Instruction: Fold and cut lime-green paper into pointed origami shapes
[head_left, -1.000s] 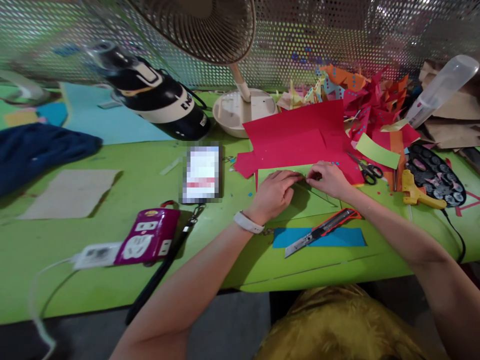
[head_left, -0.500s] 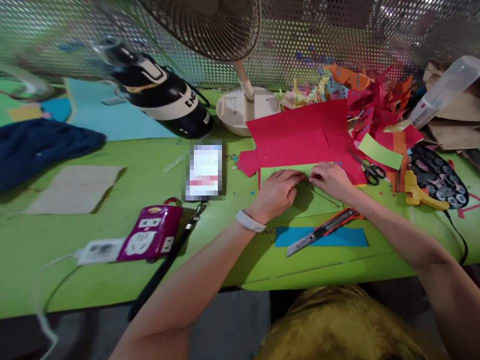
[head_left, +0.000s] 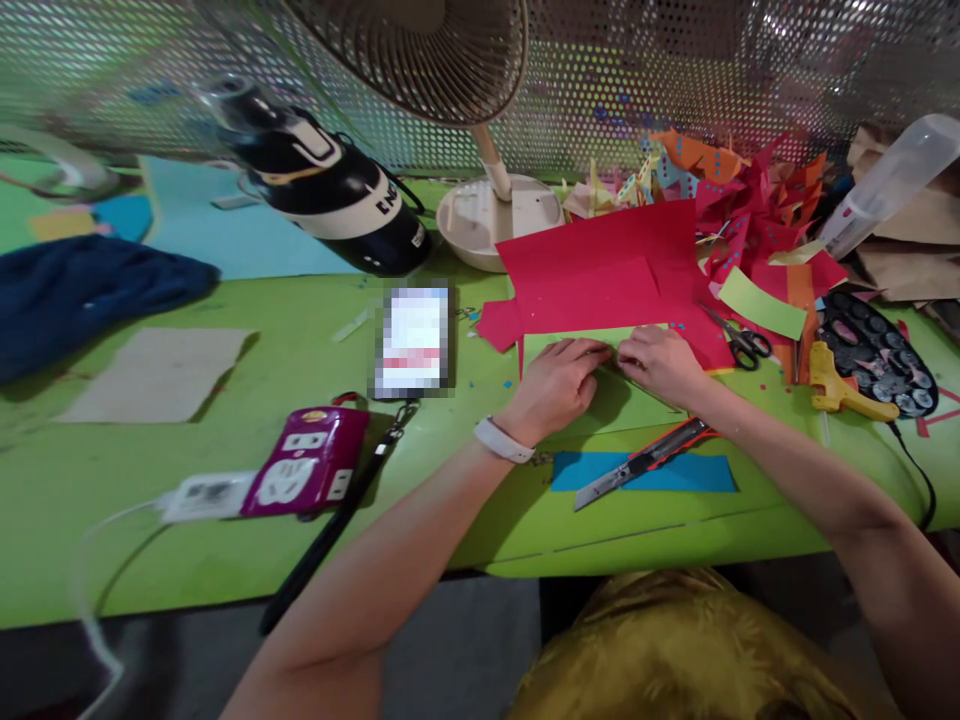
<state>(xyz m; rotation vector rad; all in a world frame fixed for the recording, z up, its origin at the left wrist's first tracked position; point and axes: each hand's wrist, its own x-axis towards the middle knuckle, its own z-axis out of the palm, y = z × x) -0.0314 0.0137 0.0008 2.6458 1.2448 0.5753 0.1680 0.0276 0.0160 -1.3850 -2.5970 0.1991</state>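
Observation:
A light green sheet of paper lies under both hands, with a raised or folded edge running diagonally below my right hand. My left hand presses on the sheet, its fingers closed together and its thumb at the paper. Close on its right, my right hand has curled fingers pinching the green paper. The fingertips nearly meet, and what lies exactly between them is partly hidden. Just in front, an orange and black utility knife with its blade out rests across a blue paper strip.
Behind the hands lie red paper sheets and a heap of paper scraps. Scissors and a yellow glue gun are to the right. Leftward are a phone, a purple power strip, a bottle and a fan.
My right hand has shifted slightly over the green paper, its fingers curling lower. My left hand stays almost still. The view has moved a little.

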